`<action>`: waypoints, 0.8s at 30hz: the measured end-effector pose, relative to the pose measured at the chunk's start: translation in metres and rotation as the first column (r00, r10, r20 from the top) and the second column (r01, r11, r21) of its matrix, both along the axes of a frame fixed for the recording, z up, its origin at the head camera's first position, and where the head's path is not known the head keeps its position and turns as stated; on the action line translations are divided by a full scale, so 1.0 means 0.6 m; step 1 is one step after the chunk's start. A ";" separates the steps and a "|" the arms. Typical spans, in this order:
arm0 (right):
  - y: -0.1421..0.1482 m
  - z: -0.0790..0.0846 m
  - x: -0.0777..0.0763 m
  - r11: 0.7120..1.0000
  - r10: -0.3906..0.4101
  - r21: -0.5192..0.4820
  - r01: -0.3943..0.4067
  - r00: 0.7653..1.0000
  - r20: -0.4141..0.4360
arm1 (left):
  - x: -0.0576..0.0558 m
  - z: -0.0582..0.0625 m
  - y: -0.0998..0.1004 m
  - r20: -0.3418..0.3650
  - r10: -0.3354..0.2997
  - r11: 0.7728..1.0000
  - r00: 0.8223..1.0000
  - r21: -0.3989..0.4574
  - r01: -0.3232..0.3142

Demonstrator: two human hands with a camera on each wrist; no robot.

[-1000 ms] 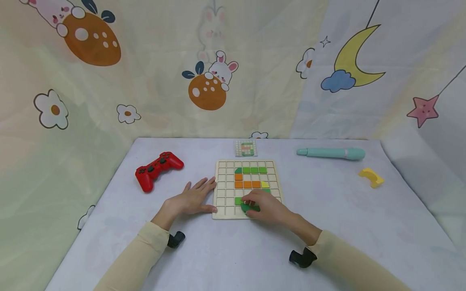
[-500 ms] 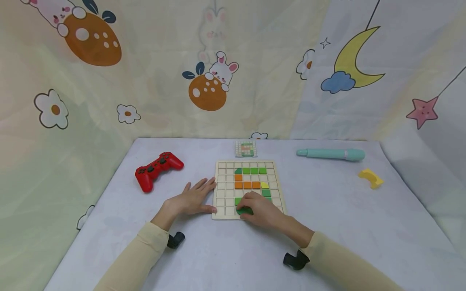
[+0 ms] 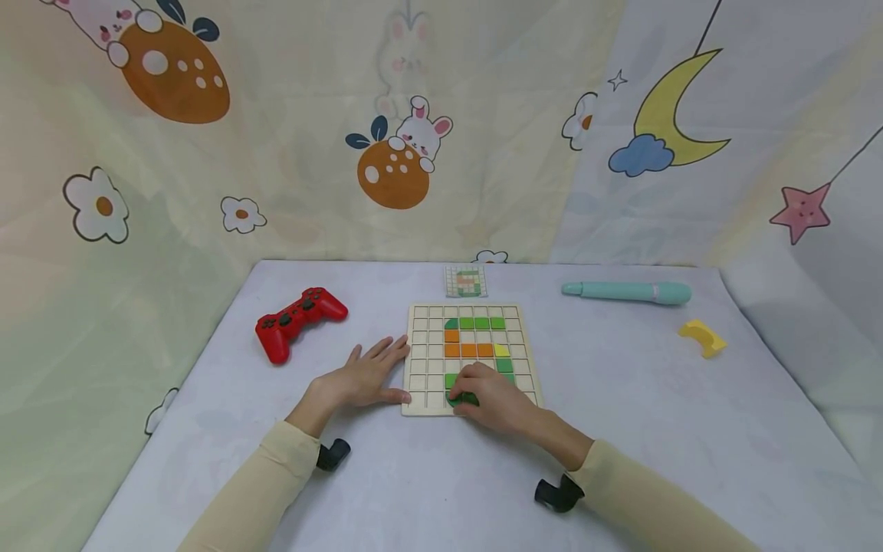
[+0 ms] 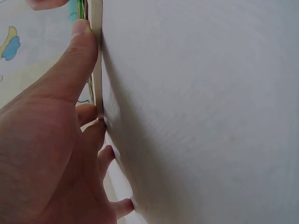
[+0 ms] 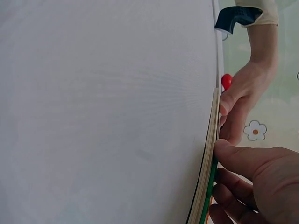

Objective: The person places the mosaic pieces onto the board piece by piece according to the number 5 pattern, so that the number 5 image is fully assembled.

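A square wooden grid board (image 3: 418,360) lies on the white table, with green, orange and yellow tiles set in its squares. My left hand (image 3: 362,379) rests at its left edge, fingers spread, thumb on the near left corner. Over the board's near part, my right hand (image 3: 490,395) curls its fingers and thumb round a dark green piece (image 3: 471,399) in the bottom row. The hand hides part of that piece and the squares beside it. In the right wrist view, the right thumb (image 5: 233,154) is right at the board's edge, close to green tiles (image 5: 209,198).
A small pattern card (image 3: 466,281) lies behind the board. To the left is a red game controller (image 3: 300,322). On the right are a teal pen-shaped tube (image 3: 626,291) and a yellow arch-shaped block (image 3: 704,338). A printed cloth backdrop (image 3: 510,192) hangs behind the table.
My right hand has moved slightly left with the dark green piece, uncovering green tiles on the board's right side. In the last half second it barely moves. The left hand has stayed put.
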State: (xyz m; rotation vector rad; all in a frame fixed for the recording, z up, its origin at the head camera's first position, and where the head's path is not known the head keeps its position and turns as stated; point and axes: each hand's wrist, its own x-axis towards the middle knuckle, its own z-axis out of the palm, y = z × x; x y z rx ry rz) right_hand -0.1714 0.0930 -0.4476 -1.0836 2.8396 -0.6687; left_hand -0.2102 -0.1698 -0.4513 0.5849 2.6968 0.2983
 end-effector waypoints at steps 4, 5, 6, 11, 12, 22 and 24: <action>0.003 -0.001 0.000 1.000 0.005 -0.008 -0.005 1.000 -0.014 | 0.000 0.000 0.000 0.001 0.001 1.000 1.000 0.003 -0.001; 0.003 0.000 0.000 1.000 0.007 -0.008 -0.008 1.000 -0.015 | 0.000 -0.001 0.000 0.001 -0.001 1.000 1.000 0.005 0.001; 0.004 0.000 0.000 1.000 0.011 -0.011 -0.011 1.000 -0.017 | 0.000 -0.001 0.001 0.003 -0.001 1.000 1.000 0.003 0.001; 0.007 0.002 0.000 0.999 0.030 -0.014 -0.030 0.999 -0.026 | 0.000 0.001 0.002 -0.001 -0.002 1.000 1.000 0.008 0.002; 0.007 0.003 0.000 0.999 0.032 -0.015 -0.032 0.999 -0.030 | 0.000 0.002 0.002 -0.002 -0.001 1.000 1.000 0.009 0.001; 0.029 0.012 -0.004 0.996 -0.041 -0.077 0.040 0.999 -0.007 | 0.000 0.000 0.004 0.013 0.006 1.000 1.000 0.003 -0.006; 0.045 0.018 -0.010 0.992 -0.073 -0.101 0.070 0.997 -0.029 | -0.001 0.001 0.004 0.015 0.003 1.000 1.000 0.011 -0.003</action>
